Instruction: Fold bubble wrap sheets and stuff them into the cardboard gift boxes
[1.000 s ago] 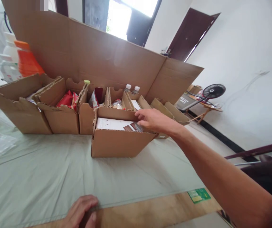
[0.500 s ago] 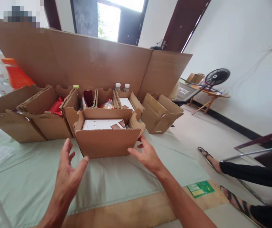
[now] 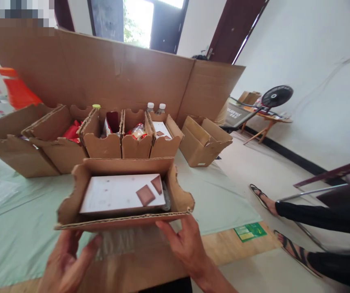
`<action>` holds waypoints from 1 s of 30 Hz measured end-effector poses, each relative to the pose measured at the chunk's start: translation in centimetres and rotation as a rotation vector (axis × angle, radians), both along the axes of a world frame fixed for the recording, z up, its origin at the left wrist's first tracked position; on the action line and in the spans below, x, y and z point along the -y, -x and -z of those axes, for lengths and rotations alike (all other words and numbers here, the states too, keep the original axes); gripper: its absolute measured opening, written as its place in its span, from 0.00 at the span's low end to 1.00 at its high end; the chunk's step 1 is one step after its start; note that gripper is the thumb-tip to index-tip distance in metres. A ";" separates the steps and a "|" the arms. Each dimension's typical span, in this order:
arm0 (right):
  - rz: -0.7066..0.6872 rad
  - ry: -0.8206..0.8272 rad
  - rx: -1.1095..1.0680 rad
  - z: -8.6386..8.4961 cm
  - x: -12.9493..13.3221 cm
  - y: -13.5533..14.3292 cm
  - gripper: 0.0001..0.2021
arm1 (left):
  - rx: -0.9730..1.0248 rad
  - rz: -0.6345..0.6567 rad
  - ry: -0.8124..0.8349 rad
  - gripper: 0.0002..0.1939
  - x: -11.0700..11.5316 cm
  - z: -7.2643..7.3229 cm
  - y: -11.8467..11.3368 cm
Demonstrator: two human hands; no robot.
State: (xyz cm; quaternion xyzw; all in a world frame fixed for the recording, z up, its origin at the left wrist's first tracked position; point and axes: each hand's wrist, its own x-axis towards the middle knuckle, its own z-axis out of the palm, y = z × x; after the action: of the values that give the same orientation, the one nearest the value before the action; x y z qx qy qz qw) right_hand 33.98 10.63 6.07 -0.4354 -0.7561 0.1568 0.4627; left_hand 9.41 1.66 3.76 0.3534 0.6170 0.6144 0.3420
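Cardboard box (image 3: 128, 165) — bins (image 3: 136, 147) behind, perhaps snack packets (image 3: 138, 132) in some.

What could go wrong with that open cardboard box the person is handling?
If the open box tips, the white carton inside might slide out. The left fingers and right fingers are both at the near side, so the far side could dip. The box is near the wooden table edge, so a slip might send it over.

Right of the grip lie a green rectangular card (image 3: 250, 231) and another person's black-trousered legs (image 3: 324, 219) in strappy sandals (image 3: 298, 253). Beyond it, a round black fan (image 3: 274, 96) rightward, an orange plastic bottle (image 3: 22, 91) leftward.
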 end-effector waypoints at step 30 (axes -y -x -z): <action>0.219 -0.030 0.035 0.1 4.9 -3.2 0.10 | -0.119 0.143 -0.047 0.23 -0.7 -1.2 -2.1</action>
State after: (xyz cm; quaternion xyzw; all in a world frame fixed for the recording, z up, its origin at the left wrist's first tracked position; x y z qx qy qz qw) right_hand 37.18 5.78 5.97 -0.5113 -0.7142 0.0860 0.4703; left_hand 11.47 2.31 4.93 0.4404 0.5948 0.5806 0.3393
